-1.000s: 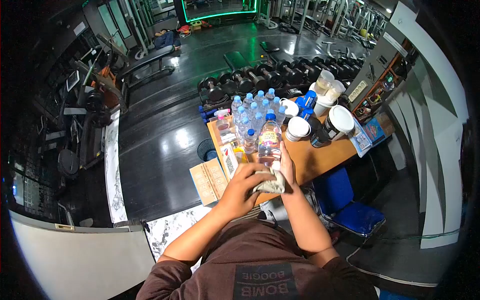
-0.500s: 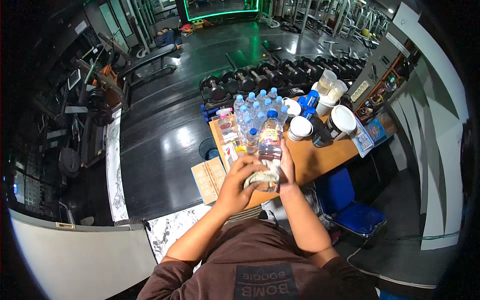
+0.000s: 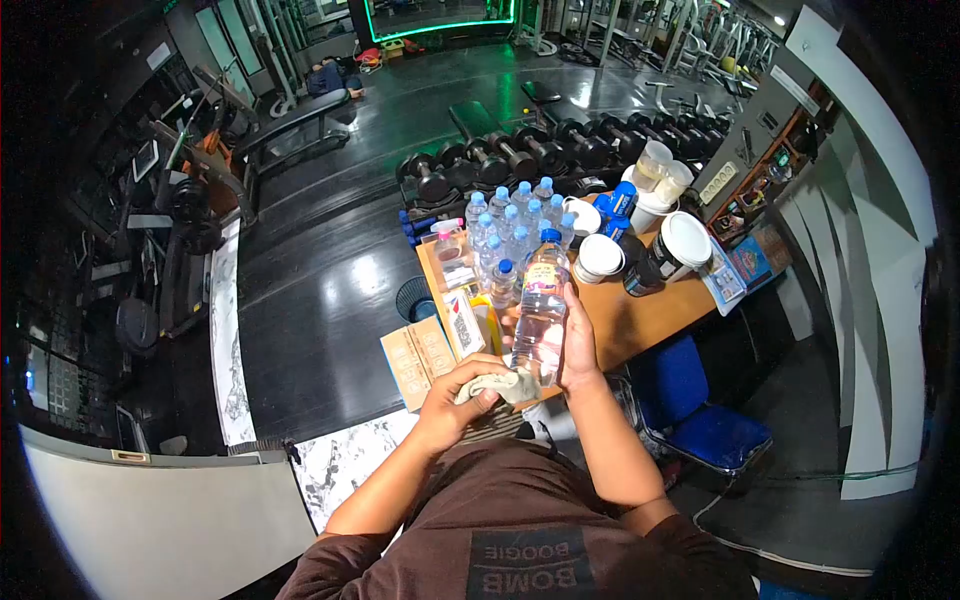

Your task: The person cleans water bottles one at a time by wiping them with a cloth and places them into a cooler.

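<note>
Labelled bottle (image 3: 543, 310) is held above the near edge of the tabletop (image 3: 645, 315), slightly tilted, blue cap (image 3: 550, 236) up. Right hand (image 3: 578, 345) is wrapped round its lower body. Cloth (image 3: 508, 387) is pinched in left hand (image 3: 452, 402), at or just beside the bottle's base; contact can't be confirmed. Hands are close, no touch visible between them.

Handling: some weight to be expected if full; fill level can't be read. Clear plastic looks thin, would likely give if squeezed hard; smooth, slippery if damp. Best gripped round mid-body, firm, not crushing; neck is likely stiffer. Cloth should be soft, light, limp; can be taken by any bunched fold.

Counts: labelled bottle, 1. Cloth, 1. Light-blue-capped bottles (image 3: 516, 240), about 12, grouped toward the far left corner; overlap blurs the count. Smaller dark-blue-capped bottle (image 3: 503, 288), 1, on the near side of the group. Spray bottle (image 3: 448, 240), 1, at the left edge. White-lidded tubs (image 3: 683, 240), at least 3, right of the group. Cardboard box (image 3: 415, 360), 1, beside the near left corner.
</note>
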A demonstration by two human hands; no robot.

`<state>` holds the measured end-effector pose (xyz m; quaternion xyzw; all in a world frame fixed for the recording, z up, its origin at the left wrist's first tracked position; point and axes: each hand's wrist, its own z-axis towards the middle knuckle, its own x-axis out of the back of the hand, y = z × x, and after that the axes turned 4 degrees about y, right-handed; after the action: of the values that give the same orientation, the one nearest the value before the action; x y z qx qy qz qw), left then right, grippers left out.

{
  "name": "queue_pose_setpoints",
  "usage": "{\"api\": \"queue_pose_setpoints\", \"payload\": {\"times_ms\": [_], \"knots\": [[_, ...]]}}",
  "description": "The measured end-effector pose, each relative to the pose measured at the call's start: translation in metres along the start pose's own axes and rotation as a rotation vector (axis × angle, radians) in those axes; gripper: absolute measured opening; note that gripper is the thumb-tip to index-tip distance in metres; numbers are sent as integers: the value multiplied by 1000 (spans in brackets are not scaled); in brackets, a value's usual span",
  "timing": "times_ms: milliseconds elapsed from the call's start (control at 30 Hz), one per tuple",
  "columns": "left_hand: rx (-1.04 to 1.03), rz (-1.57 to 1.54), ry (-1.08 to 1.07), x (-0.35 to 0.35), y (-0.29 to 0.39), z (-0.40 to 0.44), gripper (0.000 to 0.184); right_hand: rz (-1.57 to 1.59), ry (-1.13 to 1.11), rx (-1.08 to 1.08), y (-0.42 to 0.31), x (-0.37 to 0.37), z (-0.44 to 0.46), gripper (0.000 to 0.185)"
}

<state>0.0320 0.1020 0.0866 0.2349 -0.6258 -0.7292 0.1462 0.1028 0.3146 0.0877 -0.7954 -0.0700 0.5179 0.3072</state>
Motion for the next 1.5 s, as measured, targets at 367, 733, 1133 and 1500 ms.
{"api": "queue_pose_setpoints", "payload": {"times_ms": [367,733,1133,1500], "knots": [[-5,-256,141,17,12,25,40,-177,92,31,-8,5,-4,62],[-208,120,260,21,49,133,29,-75,-31,-65,5,-6,-8,64],[-497,794,141,-24,41,134,41,-29,-85,79,17,35,17,47],[-408,674,134,-22,69,118,32,125,-153,46,12,39,25,57]]}}
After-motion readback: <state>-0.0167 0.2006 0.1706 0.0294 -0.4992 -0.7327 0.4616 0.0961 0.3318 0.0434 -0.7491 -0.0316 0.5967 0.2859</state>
